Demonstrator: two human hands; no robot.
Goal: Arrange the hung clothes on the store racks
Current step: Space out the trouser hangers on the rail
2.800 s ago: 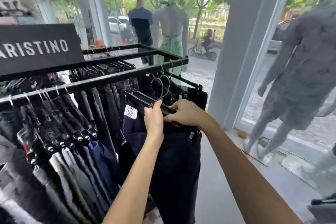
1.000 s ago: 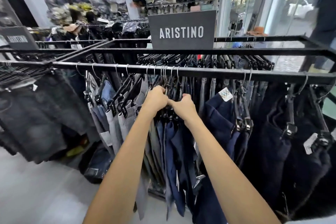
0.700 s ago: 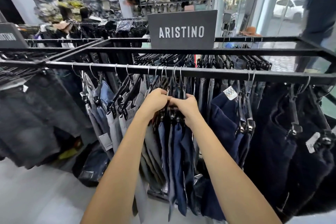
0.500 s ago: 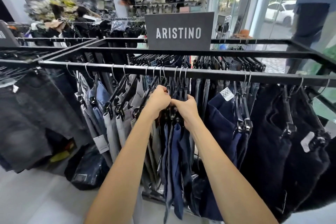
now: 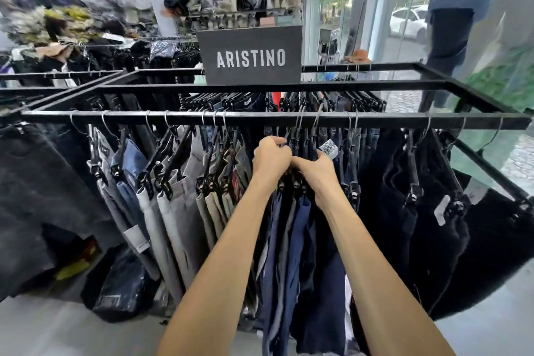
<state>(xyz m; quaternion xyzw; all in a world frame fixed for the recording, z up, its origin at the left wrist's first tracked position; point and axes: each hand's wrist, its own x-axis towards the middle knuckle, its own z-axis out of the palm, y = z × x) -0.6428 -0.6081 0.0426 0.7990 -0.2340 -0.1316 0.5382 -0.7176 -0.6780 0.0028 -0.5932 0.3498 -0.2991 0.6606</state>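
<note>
Two bare forearms reach up from the bottom edge toward the middle of the rack. The left hand curls its fingers round the tops of dark clip hangers, and the right hand sits just beside it, touching it, fingers bent into the same bunch of hangers (exactly which hanger each hand grips cannot be told, the fingers being buried among them). Below the hands hang the navy trousers, folded lengthwise and dropping almost to the pale floor. Left of them hang the grey trousers, with white tags, their hangers tilted; right of them hang the black garments, also tagged. All the hooks sit over the front rail of the black rack, a flat bar running across the view. Behind it a second row of dark clothes hangs from the next rail. On top of the frame stands a dark sign reading ARISTINO. Beyond lie blurred shelves of goods, a glass storefront and, far right, a mannequin in a dark top.
</note>
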